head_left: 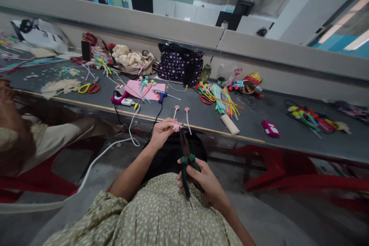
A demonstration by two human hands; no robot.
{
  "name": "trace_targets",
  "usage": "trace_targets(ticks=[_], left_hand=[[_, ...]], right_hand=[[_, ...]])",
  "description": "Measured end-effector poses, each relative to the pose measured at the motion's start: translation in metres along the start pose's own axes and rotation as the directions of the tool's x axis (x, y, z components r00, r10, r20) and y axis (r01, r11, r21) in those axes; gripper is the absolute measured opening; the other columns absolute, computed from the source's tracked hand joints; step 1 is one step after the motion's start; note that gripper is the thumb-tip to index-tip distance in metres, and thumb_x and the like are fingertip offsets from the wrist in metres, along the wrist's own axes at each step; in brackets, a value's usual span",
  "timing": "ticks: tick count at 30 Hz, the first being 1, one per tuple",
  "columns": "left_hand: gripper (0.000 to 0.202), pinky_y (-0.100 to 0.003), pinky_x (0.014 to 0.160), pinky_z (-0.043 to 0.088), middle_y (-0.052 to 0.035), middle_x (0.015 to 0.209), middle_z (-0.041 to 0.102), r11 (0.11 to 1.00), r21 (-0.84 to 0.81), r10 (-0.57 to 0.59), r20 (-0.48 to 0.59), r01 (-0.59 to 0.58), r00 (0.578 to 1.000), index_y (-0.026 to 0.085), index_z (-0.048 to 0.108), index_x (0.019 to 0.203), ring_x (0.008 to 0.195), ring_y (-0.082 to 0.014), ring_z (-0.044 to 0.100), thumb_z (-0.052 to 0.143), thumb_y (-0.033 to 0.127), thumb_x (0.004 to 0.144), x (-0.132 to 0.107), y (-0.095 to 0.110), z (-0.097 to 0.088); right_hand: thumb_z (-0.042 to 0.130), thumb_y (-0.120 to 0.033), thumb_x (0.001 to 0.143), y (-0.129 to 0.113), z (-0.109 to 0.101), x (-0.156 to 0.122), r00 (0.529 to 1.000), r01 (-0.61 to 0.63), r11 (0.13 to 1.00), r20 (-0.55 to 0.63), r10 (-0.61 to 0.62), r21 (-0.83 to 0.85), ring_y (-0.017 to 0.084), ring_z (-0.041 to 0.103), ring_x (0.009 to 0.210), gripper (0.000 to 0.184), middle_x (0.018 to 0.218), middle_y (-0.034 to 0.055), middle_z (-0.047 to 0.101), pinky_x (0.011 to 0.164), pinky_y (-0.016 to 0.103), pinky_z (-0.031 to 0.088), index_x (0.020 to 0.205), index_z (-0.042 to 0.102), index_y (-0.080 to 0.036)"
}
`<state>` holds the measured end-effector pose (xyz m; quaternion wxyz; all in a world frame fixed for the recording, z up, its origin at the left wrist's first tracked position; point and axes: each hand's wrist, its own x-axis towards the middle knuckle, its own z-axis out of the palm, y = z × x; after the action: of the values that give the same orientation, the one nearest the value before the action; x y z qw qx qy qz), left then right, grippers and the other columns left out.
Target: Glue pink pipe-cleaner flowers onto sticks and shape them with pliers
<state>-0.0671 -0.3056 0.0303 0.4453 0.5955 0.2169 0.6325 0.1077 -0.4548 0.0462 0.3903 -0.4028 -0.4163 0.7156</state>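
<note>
Between the fingertips of my left hand (163, 132) is a small pink pipe-cleaner flower (177, 127), held just off the table's front edge. My right hand (205, 178) is closed around the green handles of a pair of long-nose pliers (185, 150). The jaws point up and away from me, their tips right beside the flower; whether they touch it I cannot tell. Just beyond my hands, two more pink flowers lie on the dark table: one with a pale stem (177, 108) and one with a pinkish stem (187, 110).
A blue glue gun (161, 95) and pink paper (135, 87) lie left of centre, near a power strip (123, 101). Red-handled scissors (205, 100) and bundled pipe cleaners (223, 98) are to the right. A white cable (106, 149) hangs at left, near another person's arm (7, 103).
</note>
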Motion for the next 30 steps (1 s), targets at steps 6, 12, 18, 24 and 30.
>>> trace_targets(ticks=[6,12,18,24,30], left_hand=[[0.006,-0.042,0.095,0.047,-0.0045,0.079,0.070,0.999,0.035,0.039,0.028,-0.039,0.999,0.022,0.076,0.075,0.082,-0.0184,0.064,0.074,0.027,0.076,0.000,0.003,-0.001],[0.009,-0.044,0.097,0.046,-0.0051,0.079,0.072,0.991,0.113,0.062,0.044,-0.067,0.997,0.022,0.076,0.074,0.080,-0.0186,0.064,0.072,0.029,0.078,0.003,0.009,-0.001],[0.009,-0.045,0.097,0.046,-0.0051,0.079,0.072,0.984,0.133,0.112,0.054,-0.118,0.992,0.021,0.076,0.075,0.080,-0.0186,0.064,0.071,0.026,0.080,0.003,0.011,0.000],[0.009,-0.044,0.097,0.046,-0.0047,0.078,0.072,0.982,0.156,0.105,0.043,-0.110,0.994,0.022,0.076,0.074,0.079,-0.0185,0.064,0.071,0.027,0.080,0.002,0.009,0.000],[0.008,-0.044,0.098,0.045,-0.0049,0.078,0.072,0.987,0.139,0.073,0.043,-0.078,0.996,0.022,0.076,0.076,0.079,-0.0186,0.064,0.072,0.028,0.079,0.001,0.005,0.000]], right_hand=[[0.067,-0.048,0.084,0.001,0.001,0.000,0.999,0.032,0.999,-0.031,-0.032,-0.017,0.019,0.067,0.060,0.049,0.074,0.0072,0.070,0.059,0.034,0.056,0.119,0.061,-0.013],[0.067,-0.049,0.084,-0.001,0.004,0.000,0.996,0.040,0.997,-0.080,-0.045,-0.072,0.016,0.064,0.056,0.048,0.072,0.0053,0.069,0.053,0.028,0.052,0.116,0.062,-0.013],[0.064,-0.051,0.084,0.001,0.006,0.002,0.987,0.062,0.985,-0.139,-0.085,-0.161,0.015,0.063,0.054,0.047,0.071,0.0044,0.068,0.048,0.025,0.049,0.113,0.061,-0.013],[0.065,-0.055,0.081,0.004,0.009,0.006,0.961,0.075,0.966,-0.241,-0.136,-0.249,0.013,0.059,0.050,0.043,0.066,0.0025,0.066,0.047,0.023,0.048,0.095,0.060,-0.014],[0.064,-0.053,0.083,0.005,0.007,0.005,0.974,0.076,0.974,-0.194,-0.119,-0.214,0.016,0.064,0.055,0.042,0.070,0.0045,0.069,0.051,0.026,0.051,0.100,0.060,-0.014]])
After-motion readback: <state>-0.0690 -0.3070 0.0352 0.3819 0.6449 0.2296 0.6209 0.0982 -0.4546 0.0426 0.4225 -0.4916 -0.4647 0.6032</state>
